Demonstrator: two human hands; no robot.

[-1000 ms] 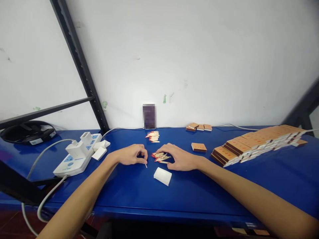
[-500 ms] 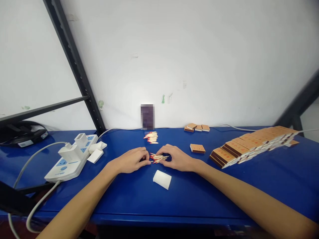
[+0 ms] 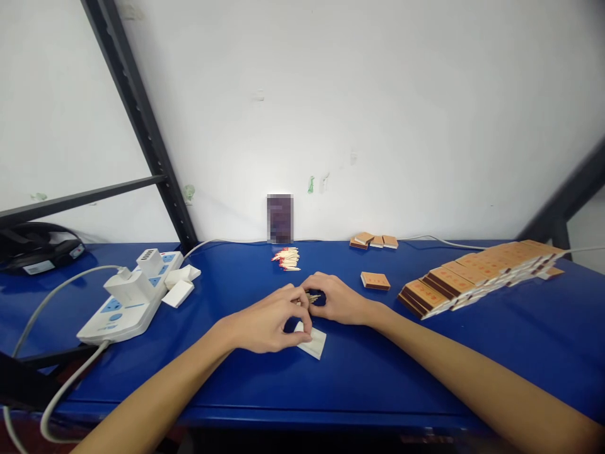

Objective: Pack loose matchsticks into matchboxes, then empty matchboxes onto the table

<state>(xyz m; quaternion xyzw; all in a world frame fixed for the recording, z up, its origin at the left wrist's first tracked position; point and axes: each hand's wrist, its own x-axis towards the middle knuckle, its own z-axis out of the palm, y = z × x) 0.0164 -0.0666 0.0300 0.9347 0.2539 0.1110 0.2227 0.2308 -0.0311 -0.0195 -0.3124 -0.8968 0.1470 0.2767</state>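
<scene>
Close together over the middle of the desk [image 3: 265, 391], I have both hands, the left one reaching across in front of the right. My left hand [image 3: 274, 318] is curled, thumb and forefinger nearly meeting over a white piece [image 3: 316, 345]; from my end I cannot tell whether the tips pinch anything or touch that piece, which lies flat just under them. My right hand [image 3: 338, 299] arches with fingers and thumb curved about a heap of matches [image 3: 312, 296]. Only a few of the sticks show between the two hands, and I cannot tell how firmly the right one grips them. Whether the hands touch each other is also unclear to me.

Just beyond the hands lies a second pile of matches [image 3: 286, 258], its red heads toward the left. Near the right hand, on its far side, I see a single matchbox [image 3: 375, 281], with a small cluster of matchboxes [image 3: 373, 240] further off by the wall [image 3: 378, 94]. Well to the right of the right hand stretches a long stepped stack of matchboxes [image 3: 486, 268]. Out past the left hand are white blocks [image 3: 179, 287], then a power strip [image 3: 94, 329] with adapters plugged in.
</scene>
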